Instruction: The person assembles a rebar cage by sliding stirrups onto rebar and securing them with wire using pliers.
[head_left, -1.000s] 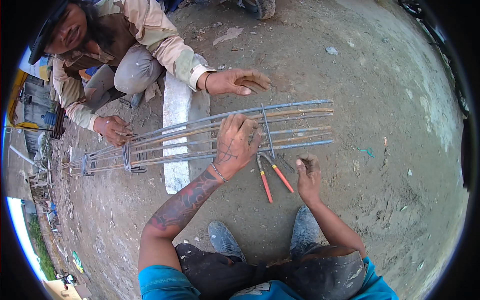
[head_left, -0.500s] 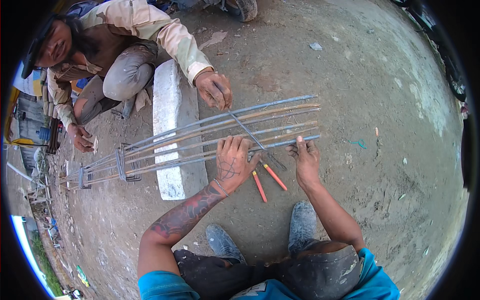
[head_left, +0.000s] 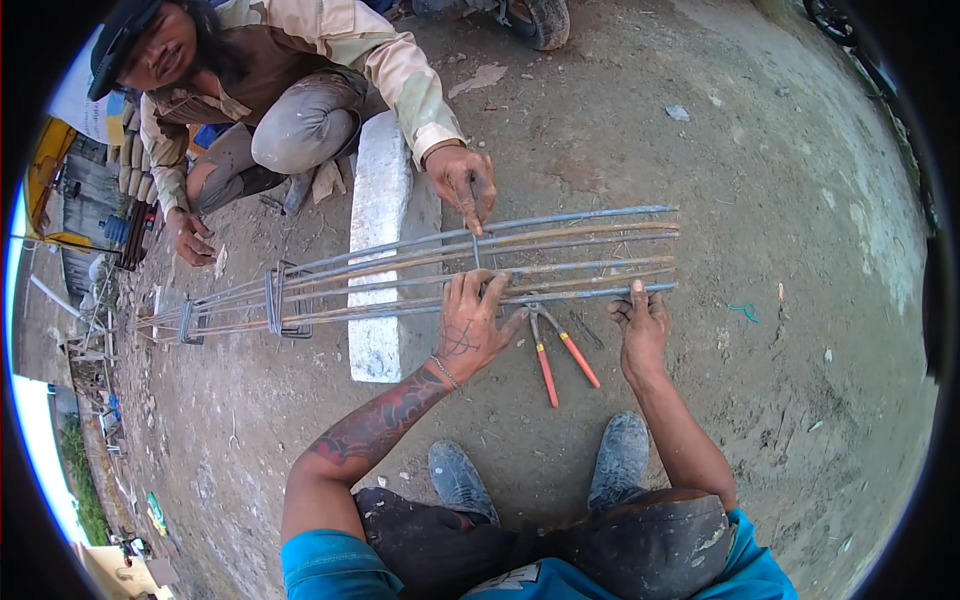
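Observation:
Several long steel bars [head_left: 590,227] run left to right, resting across a white-topped block. My left hand [head_left: 470,325] is closed over the near bars, its fingertips at a thin steel crosspiece [head_left: 476,252]. A co-worker's hand [head_left: 464,185] pinches the far end of that crosspiece. With fingers bent, my right hand [head_left: 643,325] holds the right end of the nearest bar between thumb and fingers. Just below the bars, between my hands, pincers with red handles [head_left: 556,362] lie with their jaws partly under the near bar.
Bent steel stirrups [head_left: 287,300] hang around the bars at the left. The pale block [head_left: 375,345] stands beneath them. The co-worker [head_left: 300,130] squats at the far left. A short bundle of dark wire [head_left: 587,330] lies by the pincers. A wheel [head_left: 540,22] stands at the back.
The crosspiece has swung from slanting to nearly straight across the bars. My left fingers now meet it, and the co-worker's fingers point down onto its far end. The whole view has shifted slightly.

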